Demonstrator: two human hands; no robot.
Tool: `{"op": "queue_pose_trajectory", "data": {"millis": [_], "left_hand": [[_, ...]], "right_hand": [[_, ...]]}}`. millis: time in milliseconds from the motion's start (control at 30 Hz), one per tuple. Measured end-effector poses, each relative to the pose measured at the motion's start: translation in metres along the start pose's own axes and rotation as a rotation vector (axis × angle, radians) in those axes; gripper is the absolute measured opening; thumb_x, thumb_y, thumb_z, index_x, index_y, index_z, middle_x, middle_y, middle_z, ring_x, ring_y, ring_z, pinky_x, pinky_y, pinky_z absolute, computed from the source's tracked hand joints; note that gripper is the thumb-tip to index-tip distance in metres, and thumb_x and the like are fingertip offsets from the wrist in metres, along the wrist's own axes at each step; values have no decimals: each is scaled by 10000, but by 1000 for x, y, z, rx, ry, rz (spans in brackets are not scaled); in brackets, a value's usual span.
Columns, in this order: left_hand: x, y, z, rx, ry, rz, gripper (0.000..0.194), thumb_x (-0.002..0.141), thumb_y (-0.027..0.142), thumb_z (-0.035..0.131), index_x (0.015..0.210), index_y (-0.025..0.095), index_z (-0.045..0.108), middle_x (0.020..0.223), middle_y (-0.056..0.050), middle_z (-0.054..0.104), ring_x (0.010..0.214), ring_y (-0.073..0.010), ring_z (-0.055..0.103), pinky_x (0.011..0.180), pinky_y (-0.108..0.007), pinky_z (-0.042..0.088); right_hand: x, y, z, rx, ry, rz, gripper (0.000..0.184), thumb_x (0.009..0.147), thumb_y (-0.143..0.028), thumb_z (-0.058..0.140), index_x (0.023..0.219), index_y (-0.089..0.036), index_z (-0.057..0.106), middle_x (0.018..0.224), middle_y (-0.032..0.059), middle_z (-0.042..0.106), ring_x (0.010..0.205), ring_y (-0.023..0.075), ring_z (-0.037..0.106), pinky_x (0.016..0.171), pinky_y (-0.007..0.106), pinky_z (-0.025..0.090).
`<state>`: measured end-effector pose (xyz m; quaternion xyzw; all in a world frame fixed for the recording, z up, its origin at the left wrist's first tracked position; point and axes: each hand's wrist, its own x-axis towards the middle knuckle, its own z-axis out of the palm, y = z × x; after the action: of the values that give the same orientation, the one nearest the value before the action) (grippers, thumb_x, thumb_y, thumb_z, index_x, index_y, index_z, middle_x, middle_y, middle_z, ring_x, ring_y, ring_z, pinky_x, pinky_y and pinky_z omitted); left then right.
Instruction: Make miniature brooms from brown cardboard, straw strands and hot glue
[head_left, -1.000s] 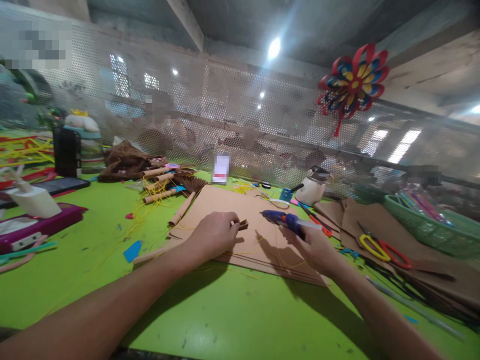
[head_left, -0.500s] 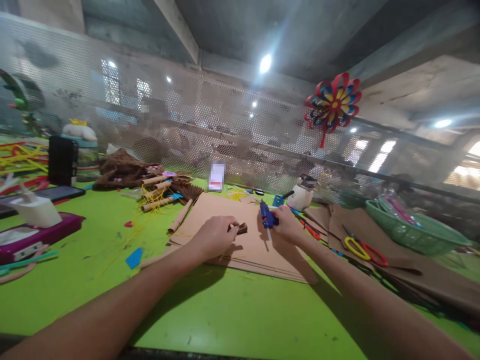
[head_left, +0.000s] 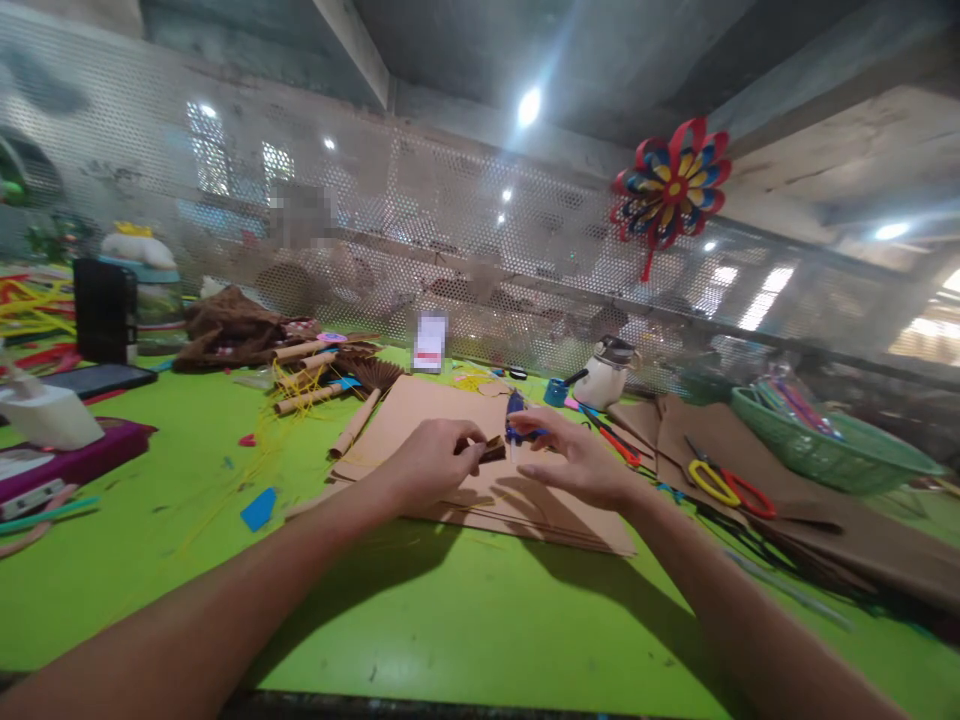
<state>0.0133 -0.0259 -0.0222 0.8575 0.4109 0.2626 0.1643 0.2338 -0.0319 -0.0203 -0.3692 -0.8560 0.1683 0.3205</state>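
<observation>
My left hand (head_left: pixel 436 455) is closed in a pinch on a small brown folded paper piece (head_left: pixel 494 449), held low over a stack of brown paper sheets (head_left: pixel 450 400). To the right of it, my right hand (head_left: pixel 577 458) has its fingers apart, thumb below and forefinger above, with nothing seen between them. Just beyond those fingertips a blue glue gun (head_left: pixel 514 408) rests on the sheets, partly hidden by the hand. Its pale glue stick points toward me.
Scissors (head_left: pixel 716 485) lie on brown paper at the right, near a green basket (head_left: pixel 825 440). Paper rolls (head_left: pixel 307 380) with yellow strands lie at the back left. A white jug (head_left: pixel 602 375) stands behind. A purple box (head_left: pixel 120 450) and phone (head_left: pixel 105 310) are at the left.
My right hand has let go of the glue gun, which now sits farther left on the sheets, and has opened beside the brown piece. My left hand keeps its pinch.
</observation>
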Motion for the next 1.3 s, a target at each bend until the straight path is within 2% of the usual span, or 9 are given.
{"op": "queue_pose_trajectory", "data": {"millis": [100,233,333,467,667,867,1000,1300], "left_hand": [[-2,4,3,-90,-88,11,314,854,333,414,889,143,661,747,-49,686,612,-132,554,579,-238,368],[-4,9,1,-224,-205,28,331,856,377,429,923,142,652,767,-48,683,665,-137,567,589,-232,386],[-5,11,-6,-311,-289,37,342,850,411,450,908,140,650,750,-41,673,622,-122,539,559,-222,378],[-6,14,-15,-380,-353,42,344,860,410,442,905,146,658,746,-31,661,624,-115,529,570,-220,386],[-9,18,-15,-371,-299,100,270,795,329,560,975,148,649,828,-39,665,742,-139,563,654,-234,416],[-7,14,-8,-393,-256,63,245,812,306,529,953,150,654,769,-33,669,662,-118,543,612,-230,417],[-6,13,-6,-445,-239,59,270,806,334,539,952,143,661,766,-47,674,654,-121,541,618,-239,421],[-8,20,-12,-530,-232,48,279,780,337,573,938,127,667,689,-29,630,590,-105,487,539,-209,378]], "right_hand": [[-8,-18,6,38,-31,-30,480,764,-246,640,1221,-202,499,1082,80,587,909,151,567,791,318,497],[-12,-20,13,67,23,-101,275,795,-245,618,1056,-162,593,887,56,640,758,128,589,714,289,509],[-15,-23,13,65,71,-148,177,808,-237,604,967,-161,622,836,50,651,747,129,600,692,274,503],[-18,-30,11,49,111,-167,136,803,-233,610,909,-152,636,807,52,667,736,133,612,667,265,498],[-20,-31,10,51,155,-170,130,802,-224,608,904,-155,650,810,58,679,732,140,616,672,283,499],[-21,-31,11,48,203,-141,122,795,-214,616,888,-144,654,803,67,678,728,145,615,673,289,497],[-20,-27,14,52,252,-185,78,792,-196,620,845,-151,656,761,57,672,696,139,609,651,283,494],[-18,-32,14,75,308,-208,45,783,-195,635,781,-150,627,713,42,647,651,127,589,608,263,476]]}}
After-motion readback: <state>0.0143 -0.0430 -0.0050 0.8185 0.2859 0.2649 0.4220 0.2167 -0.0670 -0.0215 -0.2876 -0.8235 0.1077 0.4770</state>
